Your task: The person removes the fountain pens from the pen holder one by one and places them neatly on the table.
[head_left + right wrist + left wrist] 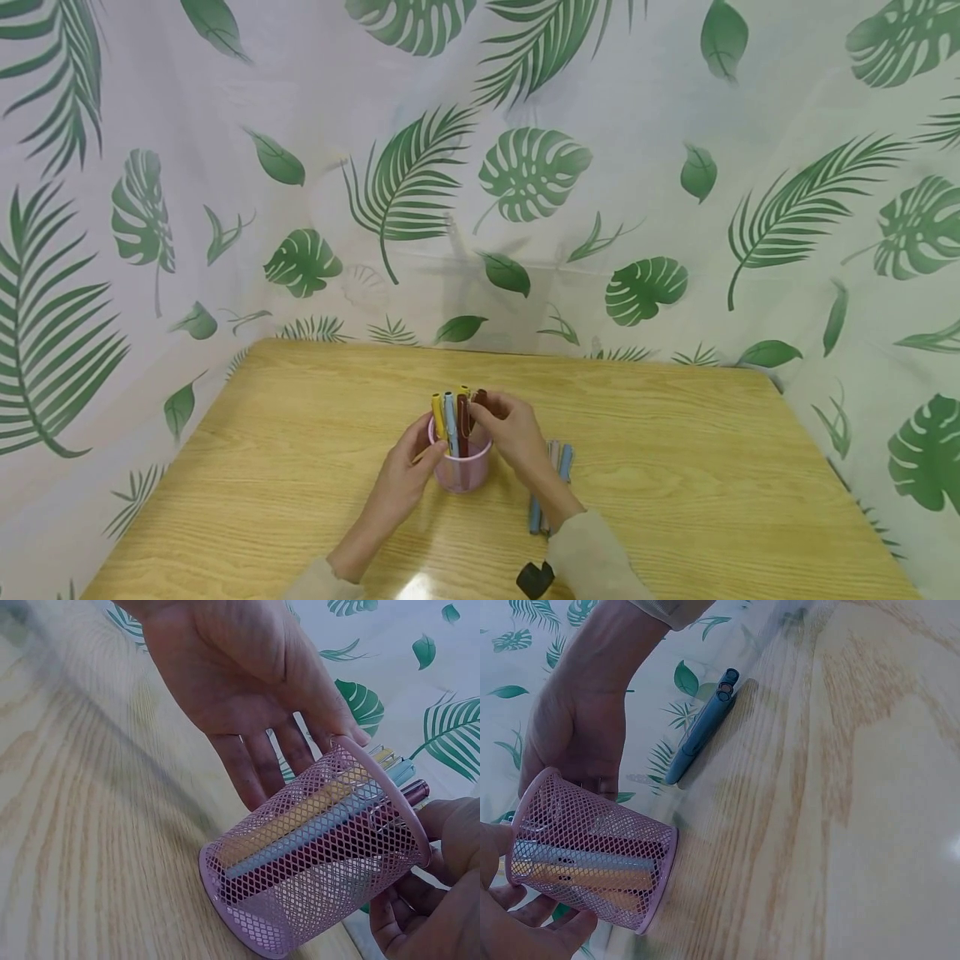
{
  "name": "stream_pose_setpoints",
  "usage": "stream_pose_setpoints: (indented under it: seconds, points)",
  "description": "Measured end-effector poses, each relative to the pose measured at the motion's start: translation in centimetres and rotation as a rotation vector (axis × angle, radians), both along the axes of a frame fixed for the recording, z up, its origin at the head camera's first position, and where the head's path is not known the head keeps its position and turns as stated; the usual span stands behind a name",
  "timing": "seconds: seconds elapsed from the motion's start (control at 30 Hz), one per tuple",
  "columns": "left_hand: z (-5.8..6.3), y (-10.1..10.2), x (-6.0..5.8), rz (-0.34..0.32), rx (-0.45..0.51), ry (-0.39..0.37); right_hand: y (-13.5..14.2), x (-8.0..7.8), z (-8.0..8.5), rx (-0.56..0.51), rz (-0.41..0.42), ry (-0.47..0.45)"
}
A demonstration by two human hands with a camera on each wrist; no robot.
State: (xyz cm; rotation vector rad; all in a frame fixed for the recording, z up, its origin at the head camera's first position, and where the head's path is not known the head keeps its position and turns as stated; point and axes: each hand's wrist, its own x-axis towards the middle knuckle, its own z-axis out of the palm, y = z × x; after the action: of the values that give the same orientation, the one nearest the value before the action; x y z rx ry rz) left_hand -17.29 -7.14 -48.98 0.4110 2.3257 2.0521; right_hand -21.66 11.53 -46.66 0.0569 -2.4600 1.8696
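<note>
Black object [535, 580]: we cannot identify it.
Pink cup [461, 475]: midway between side edges of table [712, 467].
Left hand [401, 475]: grips cup, likely steadying it.
Right hand [517, 429]: pinches dark pen [482, 394] near top.

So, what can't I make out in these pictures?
Head view: the middle of the loose pens, hidden by the right forearm.
Head view: what the black object is; too small to tell.
Right wrist view: how many pens the cup holds; they overlap behind its mesh.
Right wrist view: the rest of the right hand, cut off by the right edge.
</note>
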Motion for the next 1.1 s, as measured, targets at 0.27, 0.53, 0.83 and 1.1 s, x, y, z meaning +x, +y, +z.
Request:
stream_pose_setpoints:
  seconds: [0.27,0.53,0.83,1.1]
  points:
    - [-0.1,0.1,0.0,0.002,0.007,0.007,0.1,0.2,0.0,-0.022,-0.025,0.027]
    - [-0.2,0.1,0.0,0.0,0.036,0.028,0.5,1.0,0.8,-0.033,-0.117,0.054]
    - [-0.3,-0.1,0.1,0.0,0.034,0.033,1.2,1.5,1.6,-0.102,-0.127,0.045]
    - [-0.2,0.0,0.1,0.009,0.025,0.035,1.9,1.7,1.9,-0.123,-0.122,0.069]
